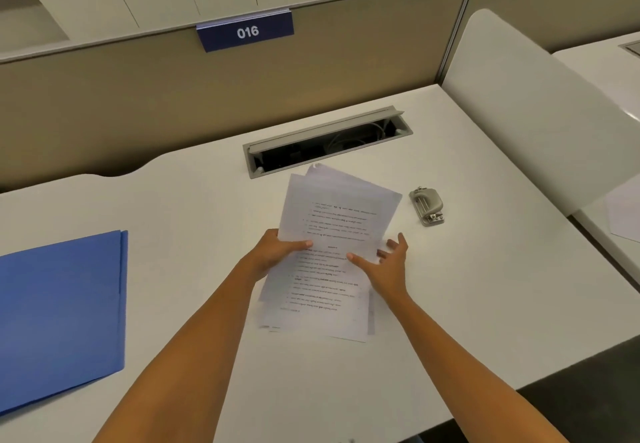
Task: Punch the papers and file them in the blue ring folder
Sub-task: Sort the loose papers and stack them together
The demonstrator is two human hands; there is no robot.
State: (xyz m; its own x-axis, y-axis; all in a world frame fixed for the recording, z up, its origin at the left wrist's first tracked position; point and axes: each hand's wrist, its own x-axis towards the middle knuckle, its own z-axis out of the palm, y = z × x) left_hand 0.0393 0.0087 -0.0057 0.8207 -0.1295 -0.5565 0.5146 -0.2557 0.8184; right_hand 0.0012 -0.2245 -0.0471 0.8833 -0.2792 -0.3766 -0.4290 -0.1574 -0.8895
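A loose stack of printed white papers (332, 234) lies fanned in the middle of the white desk, its far end lifted. My left hand (277, 252) grips the stack's left edge, thumb on top of the sheets. My right hand (388, 266) rests at the right edge with fingers spread, thumb on the top sheet. A grey metal hole punch (426, 205) stands on the desk to the right of the papers, apart from both hands. The blue ring folder (59, 314) lies shut at the desk's left side.
An open grey cable tray (329, 141) is sunk into the desk behind the papers. A beige partition with a blue "016" sign (246, 32) closes the back. A white divider panel (540, 110) bounds the right side; another sheet (623, 214) lies beyond it.
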